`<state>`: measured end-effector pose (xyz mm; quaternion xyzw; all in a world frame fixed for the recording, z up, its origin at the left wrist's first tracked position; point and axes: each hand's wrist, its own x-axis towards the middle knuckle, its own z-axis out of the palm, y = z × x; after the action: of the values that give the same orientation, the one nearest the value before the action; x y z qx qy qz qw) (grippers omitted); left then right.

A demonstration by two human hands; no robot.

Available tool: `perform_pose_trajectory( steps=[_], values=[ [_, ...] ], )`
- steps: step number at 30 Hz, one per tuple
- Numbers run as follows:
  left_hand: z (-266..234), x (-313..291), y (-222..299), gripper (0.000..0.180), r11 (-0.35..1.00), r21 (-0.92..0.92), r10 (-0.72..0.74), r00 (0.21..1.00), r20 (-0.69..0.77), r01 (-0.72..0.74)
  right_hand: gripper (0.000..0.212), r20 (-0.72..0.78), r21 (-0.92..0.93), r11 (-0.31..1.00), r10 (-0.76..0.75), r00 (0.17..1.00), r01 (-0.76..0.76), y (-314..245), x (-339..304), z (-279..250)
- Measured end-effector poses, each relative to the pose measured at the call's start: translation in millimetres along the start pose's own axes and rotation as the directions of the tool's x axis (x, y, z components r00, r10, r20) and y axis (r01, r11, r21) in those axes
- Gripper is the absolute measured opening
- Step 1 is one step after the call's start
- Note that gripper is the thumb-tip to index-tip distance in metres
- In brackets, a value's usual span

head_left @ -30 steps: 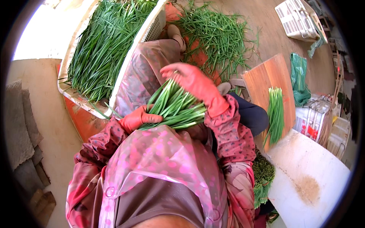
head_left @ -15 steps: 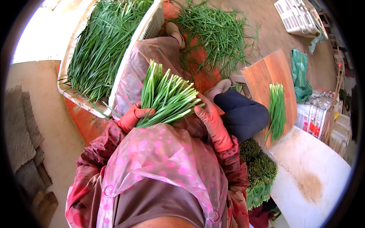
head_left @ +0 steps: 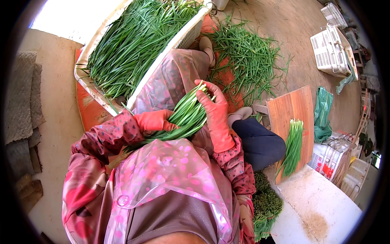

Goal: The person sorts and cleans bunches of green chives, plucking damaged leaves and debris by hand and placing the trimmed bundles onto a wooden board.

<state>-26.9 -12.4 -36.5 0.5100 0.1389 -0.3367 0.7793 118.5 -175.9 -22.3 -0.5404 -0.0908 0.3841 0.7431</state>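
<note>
The left hand [head_left: 153, 121] and its sleeve [head_left: 118, 132] hide from me part of the loose bunch of slender green stalks [head_left: 189, 112]. My top edge cuts off the white perforated plastic basket [head_left: 190, 37] and a white container [head_left: 221, 3]. The right sleeve [head_left: 233, 164] covers some dark-green bundles [head_left: 266, 207]. Far-right clutter [head_left: 367, 146] is too small to identify.

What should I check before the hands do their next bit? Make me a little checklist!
1. Left hand holding the green bunch: ok, closed on its leafy part.
2. Right hand at the pale ends: ok, thumb and fingers around them.
3. Pale ends all level: cannot tell, fingers partly hide them.
4. Second bunch lying on the wooden board: ok.
5. Floor tidy: not ok, loose greens are scattered there.
</note>
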Motion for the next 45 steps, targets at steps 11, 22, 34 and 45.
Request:
perform_pose_trajectory(
  steps=[11,22,34,45],
  values=[
    [-3,64,43,0.055,0.917,-0.376,-0.06,0.979,0.196,0.132,0.032,0.039,-0.148,0.989,0.008,0.999,-0.002,-3,1,-25],
    [6,85,28,0.055,0.673,-0.666,-0.076,0.925,0.372,0.323,0.044,0.08,-0.347,0.931,-0.091,0.993,0.114,-23,-6,-67],
    [5,82,36,0.052,0.754,-0.612,-0.043,0.947,0.318,0.24,0.022,-0.082,-0.273,0.931,0.227,0.97,-0.241,-5,-85,-55],
    [3,80,30,0.051,0.86,-0.494,0.005,0.965,0.261,0.129,0.028,-0.165,-0.61,0.791,-0.177,0.97,0.04,-7,-79,-67]
  ],
)
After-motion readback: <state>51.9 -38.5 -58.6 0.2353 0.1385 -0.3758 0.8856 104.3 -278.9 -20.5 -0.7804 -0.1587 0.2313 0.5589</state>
